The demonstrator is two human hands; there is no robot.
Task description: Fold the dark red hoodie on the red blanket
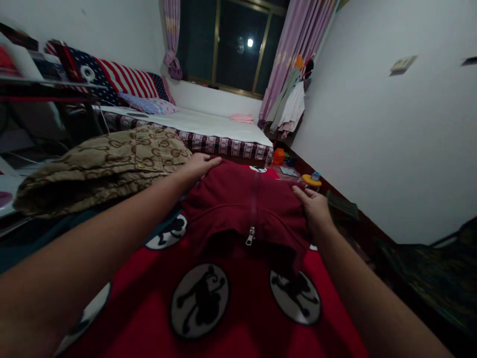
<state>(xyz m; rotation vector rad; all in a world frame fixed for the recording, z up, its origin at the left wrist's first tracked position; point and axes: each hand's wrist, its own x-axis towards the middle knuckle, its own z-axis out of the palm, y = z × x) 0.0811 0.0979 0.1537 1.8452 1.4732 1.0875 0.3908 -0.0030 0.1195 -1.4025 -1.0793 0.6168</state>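
Observation:
A dark red zip-up garment (242,204) lies folded on a red blanket (242,318) printed with round black-and-white figures. Its silver zip pull (250,236) faces me at the near edge. My left hand (201,165) rests flat on the garment's far left corner, fingers stretched out. My right hand (315,206) presses on the garment's right edge, fingers curled over the cloth. A tan patterned jacket (104,166) lies in a heap just left of my left hand.
A bed (208,127) with a white sheet, a pink pillow and striped cushions stands behind. Clothes (288,107) hang by the purple curtain at the window. Small toys and a yellow item (311,180) lie on the floor by the right wall. A desk (44,89) stands at left.

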